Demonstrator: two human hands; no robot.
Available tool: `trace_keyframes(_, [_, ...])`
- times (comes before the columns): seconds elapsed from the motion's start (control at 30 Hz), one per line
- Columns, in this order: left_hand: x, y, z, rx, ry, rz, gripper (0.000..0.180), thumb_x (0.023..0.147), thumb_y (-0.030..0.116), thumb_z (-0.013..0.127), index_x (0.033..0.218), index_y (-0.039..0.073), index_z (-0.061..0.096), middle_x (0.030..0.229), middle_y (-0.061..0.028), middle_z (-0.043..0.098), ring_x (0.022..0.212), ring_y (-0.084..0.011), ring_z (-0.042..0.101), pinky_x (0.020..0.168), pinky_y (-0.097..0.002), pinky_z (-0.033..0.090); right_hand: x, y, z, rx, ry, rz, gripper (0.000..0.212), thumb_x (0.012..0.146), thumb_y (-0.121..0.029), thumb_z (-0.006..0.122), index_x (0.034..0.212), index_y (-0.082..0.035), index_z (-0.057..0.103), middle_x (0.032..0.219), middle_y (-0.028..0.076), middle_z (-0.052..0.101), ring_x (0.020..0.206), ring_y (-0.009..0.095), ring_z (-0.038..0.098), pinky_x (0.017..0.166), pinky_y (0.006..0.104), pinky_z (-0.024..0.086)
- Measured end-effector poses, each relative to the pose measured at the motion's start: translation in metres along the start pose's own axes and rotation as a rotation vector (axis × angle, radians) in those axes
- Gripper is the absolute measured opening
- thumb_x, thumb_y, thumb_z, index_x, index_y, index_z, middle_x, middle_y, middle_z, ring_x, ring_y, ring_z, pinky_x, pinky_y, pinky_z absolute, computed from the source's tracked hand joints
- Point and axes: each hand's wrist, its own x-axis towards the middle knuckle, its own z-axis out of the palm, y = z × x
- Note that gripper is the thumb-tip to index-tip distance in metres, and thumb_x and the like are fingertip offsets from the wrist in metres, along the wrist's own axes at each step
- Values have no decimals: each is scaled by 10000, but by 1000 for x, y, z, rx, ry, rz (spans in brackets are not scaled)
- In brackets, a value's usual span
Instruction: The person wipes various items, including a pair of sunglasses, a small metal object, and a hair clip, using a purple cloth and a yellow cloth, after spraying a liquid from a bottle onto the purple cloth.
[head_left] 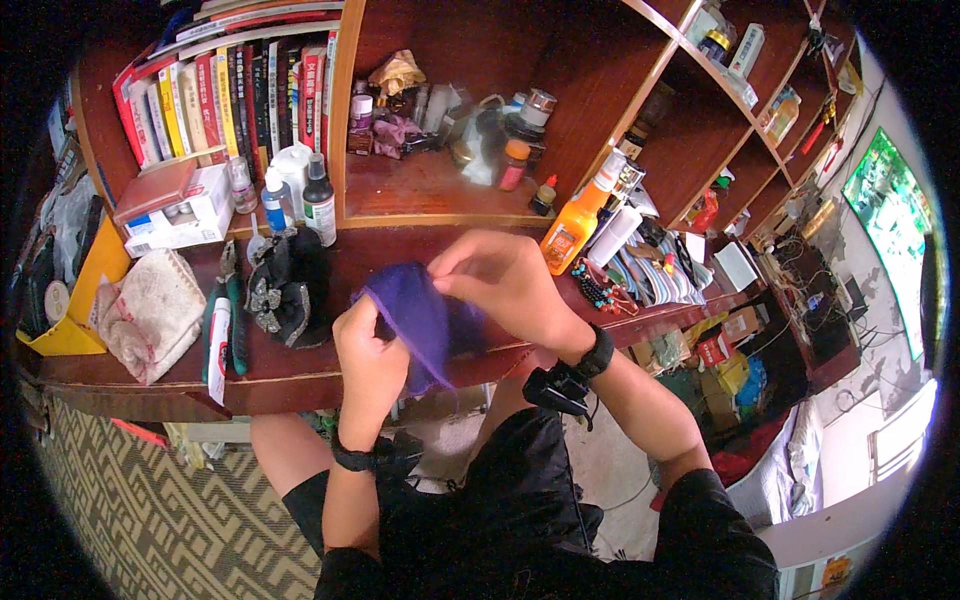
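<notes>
A piece of thin purple cloth [415, 315] hangs between my two hands above the front of the desk. My left hand [370, 350] is closed on its left edge, with the thumb up and the cloth draped past the fingers. From the right, my right hand [505, 285] pinches the upper edge between thumb and fingertips, and the hand is a little blurred. The cloth's lower corner dangles free near the desk's front edge. To the left of my left hand lies a black ruffled hair accessory [285, 290] with sparkly trim.
Green-handled pliers [237, 310], a white tube [218, 350] and a stained folded cloth [155, 310] lie on the left. Bottles [318, 205] stand at the back, below books [240, 95]. An orange bottle [580, 220] and beads [600, 290] are on the right of the red-brown desk [270, 385].
</notes>
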Motion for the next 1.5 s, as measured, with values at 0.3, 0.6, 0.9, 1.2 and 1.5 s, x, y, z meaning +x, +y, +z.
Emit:
trace_keyframes(0.3, [0,-5,-2,-20,18,-34,264,869,-45,566,1105,-37,684,990,-142,737,898,-189,694,830,-309,519,-7,9,7,38,74,-17,68,869,-24,730,908,8,686,912,54,715,844,86,646,738,237,516])
trace_keyframes(0.6, [-4,0,0,-67,124,-92,219,786,-47,714,1004,-26,717,889,-58,736,795,-96,629,751,-265,503,-14,20,8,252,115,-35,93,896,35,676,974,22,626,1003,111,706,954,153,674,871,288,545])
trace_keyframes(0.9, [-3,-5,-5,83,10,116,177,727,-67,724,898,-22,726,795,-127,716,703,-180,677,678,-292,509,-25,25,-7,391,27,159,90,938,-52,659,1014,-10,635,962,63,691,853,111,636,807,266,529])
trace_keyframes(1.2, [-6,-7,-12,61,-98,135,121,736,-45,714,853,-19,728,785,-126,717,710,-201,688,666,-301,515,-32,33,-3,637,-23,195,85,964,-68,623,1033,-21,635,956,54,661,819,114,635,772,284,559])
trace_keyframes(1.5, [-8,-4,-13,52,-69,220,81,703,9,763,767,7,713,765,-82,704,701,-203,665,659,-301,490,-44,48,11,796,-60,260,108,969,-102,628,1049,-31,639,935,40,654,813,120,638,746,283,561])
